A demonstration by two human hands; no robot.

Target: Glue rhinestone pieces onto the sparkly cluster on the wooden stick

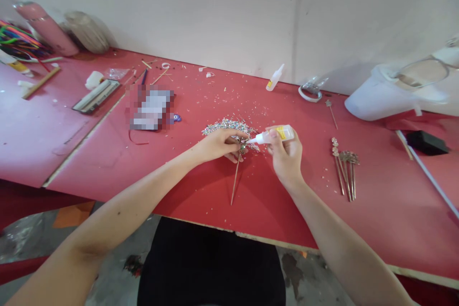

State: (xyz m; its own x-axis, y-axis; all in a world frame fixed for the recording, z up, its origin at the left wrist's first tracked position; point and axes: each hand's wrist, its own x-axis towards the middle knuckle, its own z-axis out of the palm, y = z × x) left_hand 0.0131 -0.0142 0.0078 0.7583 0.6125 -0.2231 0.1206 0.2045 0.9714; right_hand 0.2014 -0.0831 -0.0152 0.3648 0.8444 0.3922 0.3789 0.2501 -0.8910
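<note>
Between the fingers of my left hand (220, 145) is the ornate head of a metal hair stick (235, 182), its thin shaft slanting down toward the table's front edge. My right hand (289, 155) is closed around a small white glue bottle (278, 135) with a yellow label. The bottle lies nearly level, and its narrow nozzle points left at the hair stick's head; whether the tip touches cannot be made out. Just behind my left hand spreads a pile of small multicoloured rhinestones (226, 125), partly hidden by the fingers.
Several finished-looking hair sticks (346, 174) lie to the right, near a black block (426, 142) and a white bucket (371, 93). A second glue bottle (275, 78) stands at the back by a tape roll (310, 93). Leftward are a ruler-like case (96, 96) and a pink flask (48, 28).
</note>
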